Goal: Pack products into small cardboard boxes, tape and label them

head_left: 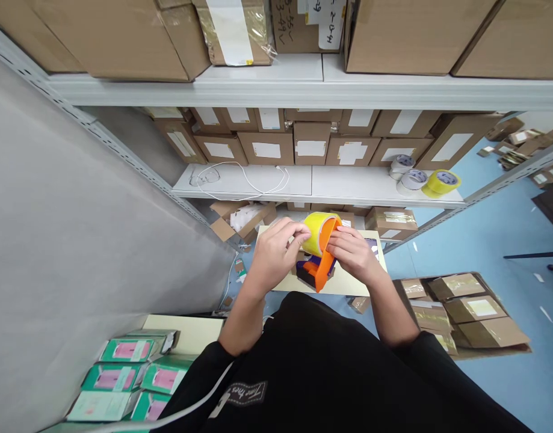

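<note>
My right hand (355,254) grips an orange tape dispenser (322,278) from its right side, fingers wrapped over its upper part. A wide roll of yellow packing tape (312,236) sits on the dispenser. At the roll's left side is my left hand (278,252), thumb and forefinger pinched together against the tape; whether a loose tape end lies between them is too small to make out. The dispenser's toothed cutting edge points down toward me. Below both hands stands a small pale yellow table (283,285).
A shelf (343,183) ahead carries glasses (206,177), a white cable and several tape rolls (441,182). Cardboard boxes (265,147) line it. An open carton (244,219) is at left. Green packages (123,377) are stacked lower left; a large carton of boxes (522,343) lies right.
</note>
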`<state>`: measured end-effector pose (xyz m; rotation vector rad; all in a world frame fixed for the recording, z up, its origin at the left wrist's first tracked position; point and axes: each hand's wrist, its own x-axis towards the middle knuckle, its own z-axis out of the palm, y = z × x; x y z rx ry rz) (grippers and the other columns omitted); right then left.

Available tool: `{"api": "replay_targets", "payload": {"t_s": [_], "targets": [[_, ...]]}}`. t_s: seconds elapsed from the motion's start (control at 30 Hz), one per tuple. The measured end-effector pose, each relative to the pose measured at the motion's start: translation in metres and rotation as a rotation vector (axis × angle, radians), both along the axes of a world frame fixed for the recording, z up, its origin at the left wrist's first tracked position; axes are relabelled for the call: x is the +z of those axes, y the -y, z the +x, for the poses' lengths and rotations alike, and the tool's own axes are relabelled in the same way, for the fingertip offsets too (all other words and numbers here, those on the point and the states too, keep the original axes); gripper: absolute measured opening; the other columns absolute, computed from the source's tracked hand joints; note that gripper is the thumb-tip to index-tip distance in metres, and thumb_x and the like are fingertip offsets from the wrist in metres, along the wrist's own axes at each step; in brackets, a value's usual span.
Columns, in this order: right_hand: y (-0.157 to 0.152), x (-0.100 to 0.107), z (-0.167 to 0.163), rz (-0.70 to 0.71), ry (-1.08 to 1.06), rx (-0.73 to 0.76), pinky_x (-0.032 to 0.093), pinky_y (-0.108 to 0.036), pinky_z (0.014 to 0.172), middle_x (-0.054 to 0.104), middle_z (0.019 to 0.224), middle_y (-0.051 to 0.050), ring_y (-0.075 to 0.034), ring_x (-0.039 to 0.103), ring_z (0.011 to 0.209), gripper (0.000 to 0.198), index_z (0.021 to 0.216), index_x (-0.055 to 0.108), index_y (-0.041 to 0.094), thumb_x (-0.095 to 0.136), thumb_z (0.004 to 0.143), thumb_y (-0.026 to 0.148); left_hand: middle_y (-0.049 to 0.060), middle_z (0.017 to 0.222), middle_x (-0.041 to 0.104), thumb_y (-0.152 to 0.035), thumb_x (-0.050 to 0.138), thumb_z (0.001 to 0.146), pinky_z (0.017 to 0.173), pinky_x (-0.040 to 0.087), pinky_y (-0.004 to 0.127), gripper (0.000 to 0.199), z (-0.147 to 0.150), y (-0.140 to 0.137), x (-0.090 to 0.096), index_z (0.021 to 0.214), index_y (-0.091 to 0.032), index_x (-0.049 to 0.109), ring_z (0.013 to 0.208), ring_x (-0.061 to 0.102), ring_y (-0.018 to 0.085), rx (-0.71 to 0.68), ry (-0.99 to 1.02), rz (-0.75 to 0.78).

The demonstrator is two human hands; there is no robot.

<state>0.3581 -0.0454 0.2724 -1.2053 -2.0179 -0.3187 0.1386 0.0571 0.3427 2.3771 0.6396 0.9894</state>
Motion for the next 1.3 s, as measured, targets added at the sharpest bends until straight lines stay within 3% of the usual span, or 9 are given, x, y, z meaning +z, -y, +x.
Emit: {"api": "replay_targets", "payload": {"t_s": [0.13, 0.33, 0.6, 0.7, 0.8, 0.97, 1.13, 1.3], "targets": [[0.000, 0.001, -0.001, -0.025, 0.001, 0.004, 0.055, -0.047, 0.111, 0.080, 0.108, -0.006, -0.020, 0.074, 0.109, 0.019, 0.111, 0.076, 0.025, 0.057, 0.107, 0.025, 0.002, 0.089, 0.065, -0.026, 0.049, 0.107, 0.078, 0.047, 0.032, 0.019, -0.001, 0.001, 0.001, 0.096, -0.023, 0.064, 0.082, 0.059, 0.018, -0.013, -0.059, 0.033], [-0.003, 0.004, -0.003, -0.041, -0.042, 0.044, 0.054, -0.044, 0.111, 0.080, 0.105, -0.006, -0.017, 0.075, 0.103, 0.030, 0.108, 0.073, 0.024, 0.045, 0.107, 0.012, 0.003, 0.089, 0.062, -0.024, 0.043, 0.108, 0.079, 0.046, 0.032, 0.020, -0.001, 0.002, -0.002, 0.094, -0.022, 0.058, 0.085, 0.058, 0.019, -0.006, -0.065, 0.066], [-0.004, -0.001, -0.001, -0.077, -0.101, 0.049, 0.055, -0.045, 0.111, 0.080, 0.106, -0.007, -0.018, 0.076, 0.101, 0.028, 0.110, 0.072, 0.024, 0.048, 0.103, 0.011, 0.005, 0.089, 0.064, -0.027, 0.047, 0.107, 0.080, 0.052, 0.034, 0.020, 0.008, 0.000, -0.018, 0.095, -0.022, 0.062, 0.086, 0.061, 0.019, 0.042, 0.103, 0.080], [-0.005, -0.002, 0.001, -0.071, -0.086, 0.042, 0.054, -0.048, 0.111, 0.080, 0.109, -0.008, -0.020, 0.076, 0.105, 0.029, 0.113, 0.072, 0.024, 0.047, 0.103, 0.012, 0.002, 0.090, 0.067, -0.033, 0.057, 0.105, 0.078, 0.055, 0.030, 0.015, 0.008, -0.005, -0.021, 0.109, -0.022, 0.067, 0.080, 0.062, 0.016, 0.040, 0.169, -0.014], [-0.006, -0.001, 0.002, -0.059, -0.063, 0.040, 0.055, -0.049, 0.111, 0.080, 0.106, -0.008, -0.020, 0.076, 0.107, 0.032, 0.115, 0.072, 0.024, 0.045, 0.104, 0.010, 0.001, 0.090, 0.068, -0.035, 0.063, 0.102, 0.075, 0.057, 0.026, 0.026, 0.005, -0.010, -0.020, 0.124, -0.024, 0.068, 0.079, 0.064, 0.013, -0.004, 0.176, -0.083], [-0.008, 0.002, 0.002, -0.047, -0.038, 0.025, 0.055, -0.047, 0.109, 0.080, 0.107, -0.008, -0.020, 0.075, 0.109, 0.032, 0.110, 0.072, 0.023, 0.045, 0.104, 0.008, 0.004, 0.093, 0.068, -0.036, 0.066, 0.100, 0.067, 0.056, 0.025, 0.021, 0.003, -0.015, -0.018, 0.112, -0.023, 0.076, 0.081, 0.065, 0.014, -0.078, 0.179, -0.076], [-0.008, 0.003, 0.001, -0.069, -0.018, 0.019, 0.054, -0.047, 0.108, 0.080, 0.109, -0.007, -0.020, 0.075, 0.109, 0.032, 0.110, 0.073, 0.024, 0.045, 0.105, 0.008, 0.002, 0.087, 0.068, -0.034, 0.063, 0.102, 0.068, 0.054, 0.026, 0.017, 0.007, -0.017, -0.020, 0.100, -0.023, 0.075, 0.078, 0.063, 0.014, -0.021, 0.172, -0.078], [-0.010, 0.003, 0.000, -0.077, -0.042, 0.033, 0.054, -0.045, 0.109, 0.080, 0.108, -0.006, -0.018, 0.076, 0.104, 0.033, 0.109, 0.072, 0.023, 0.044, 0.104, 0.006, 0.003, 0.087, 0.067, -0.026, 0.056, 0.104, 0.077, 0.053, 0.031, 0.019, 0.013, -0.017, -0.023, 0.091, -0.022, 0.069, 0.081, 0.063, 0.017, 0.032, 0.163, 0.018]]}}
